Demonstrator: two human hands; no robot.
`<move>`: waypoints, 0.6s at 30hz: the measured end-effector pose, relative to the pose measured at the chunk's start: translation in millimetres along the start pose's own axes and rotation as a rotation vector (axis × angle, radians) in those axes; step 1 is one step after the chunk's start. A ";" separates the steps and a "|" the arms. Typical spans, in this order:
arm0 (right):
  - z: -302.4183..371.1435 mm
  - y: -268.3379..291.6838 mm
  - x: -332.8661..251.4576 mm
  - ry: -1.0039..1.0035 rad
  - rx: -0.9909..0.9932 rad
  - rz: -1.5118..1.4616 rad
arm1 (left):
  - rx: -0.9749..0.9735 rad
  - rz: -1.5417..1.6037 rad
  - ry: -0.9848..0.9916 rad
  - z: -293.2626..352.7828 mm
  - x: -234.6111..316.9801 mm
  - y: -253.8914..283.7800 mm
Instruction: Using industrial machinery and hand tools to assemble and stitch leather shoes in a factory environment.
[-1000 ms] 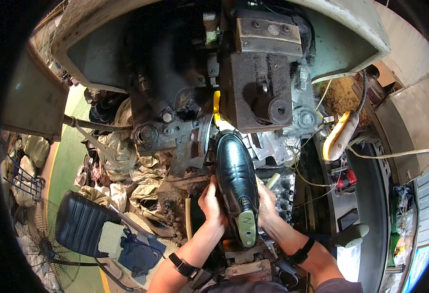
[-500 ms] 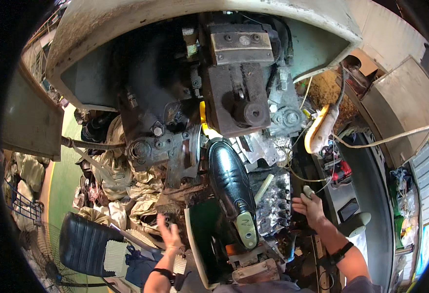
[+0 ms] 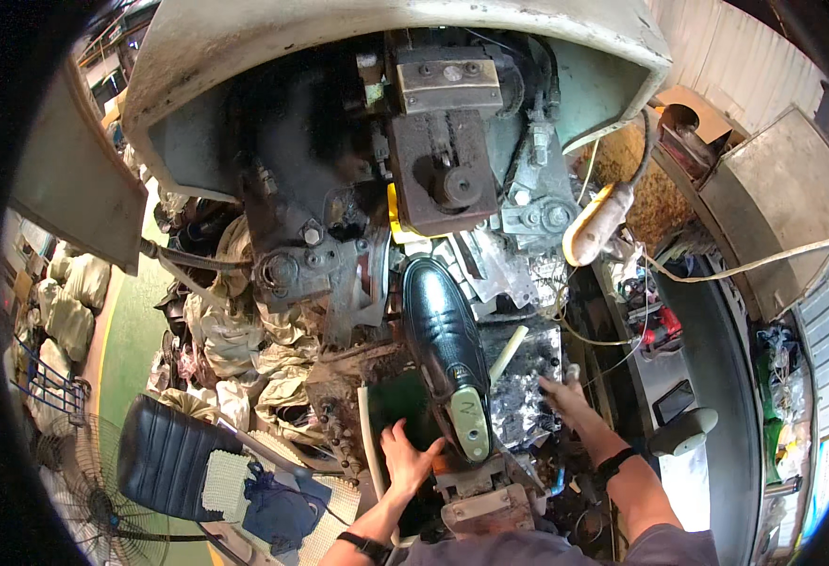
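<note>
A shiny black leather shoe [image 3: 441, 325] sits toe-away in the middle of the machine. At its heel end a pale green shoe last [image 3: 469, 424] shows, resting above a worn metal support [image 3: 486, 510]. My left hand [image 3: 410, 459], fingers spread and holding nothing, is left of the last, over a dark green panel. To the right of the shoe, by the edge of a shiny, dented metal plate [image 3: 528, 415], is my right hand [image 3: 570, 401]. Its fingers are apart, and a pale cover shows on one fingertip. Whether it touches the plate I cannot tell.
Above the shoe's toe hangs a heavy dark metal press head [image 3: 443, 179]. A lamp-like handpiece [image 3: 598, 226] dangles on a cable at right. Cloth bundles [image 3: 235, 340], a black chair [image 3: 174, 459] and a fan [image 3: 103, 514] stand at left; a dark belt [image 3: 716, 349] runs along the right.
My left hand has moved right, nearer the last. My right hand has shifted left toward the metal plate. The view has turned slightly; the shoe remains on the machine.
</note>
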State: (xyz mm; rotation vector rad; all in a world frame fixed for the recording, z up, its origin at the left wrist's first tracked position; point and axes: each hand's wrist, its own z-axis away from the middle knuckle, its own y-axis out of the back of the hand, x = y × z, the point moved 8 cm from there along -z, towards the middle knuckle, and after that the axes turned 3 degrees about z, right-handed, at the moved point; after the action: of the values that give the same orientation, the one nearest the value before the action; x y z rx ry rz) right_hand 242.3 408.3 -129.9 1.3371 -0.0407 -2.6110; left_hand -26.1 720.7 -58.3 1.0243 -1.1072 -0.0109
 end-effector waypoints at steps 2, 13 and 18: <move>6.5 16.6 -8.1 -0.004 0.049 -0.092 | -0.149 0.013 0.447 15.2 -85.8 -43.7; 112.8 64.1 -84.4 0.368 0.029 -0.215 | -0.279 0.339 -0.028 67.5 30.4 98.3; 256.3 -10.1 -138.8 0.795 -0.246 0.180 | 0.399 1.158 0.022 73.5 -14.8 259.5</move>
State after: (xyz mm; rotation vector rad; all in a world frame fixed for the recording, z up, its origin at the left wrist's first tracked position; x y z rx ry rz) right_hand 112.9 427.5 130.7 2.0365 0.2574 -1.7153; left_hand -207.0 825.6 112.7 0.5857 -1.5776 1.1785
